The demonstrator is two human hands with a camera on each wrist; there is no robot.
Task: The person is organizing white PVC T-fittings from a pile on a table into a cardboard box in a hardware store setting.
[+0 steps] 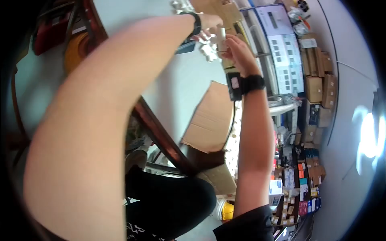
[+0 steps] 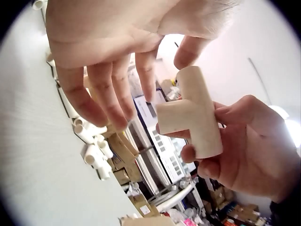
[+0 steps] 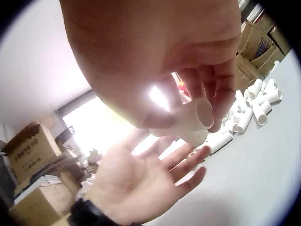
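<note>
Holding a white T-shaped pipe fitting (image 2: pixel 195 113) up in my right hand (image 1: pixel 240 54), thumb and fingers clasped round its straight run. Side branch points toward my left hand (image 1: pixel 210 23). Left fingers released: spread, loosely bent, palm turned toward the fitting. Left thumb tip very near one open end; cannot tell whether it touches.

Both hands are over the far part of the pale tabletop (image 1: pixel 169 90), fitting between them. Loose heap of white pipe fittings (image 3: pixel 254 106) lies on the tabletop, just left of the held piece as seen from my head. Several are short tubes with open ends, some branched, touching and overlapping.

Nearer me, left of my right forearm, a creased brown cardboard sheet (image 1: pixel 211 118). Black band (image 1: pixel 196 25) round my left wrist; black strap with a small box-like device (image 1: pixel 235 86) at the right.

Off to the right, brown cartons (image 1: pixel 315 88) stacked along the wall, plus a large panel printed with dark rectangles (image 1: pixel 285 62). Near side, low down: a yellow and white bucket (image 1: pixel 228 211), close to my black sleeve (image 1: pixel 247 225).
</note>
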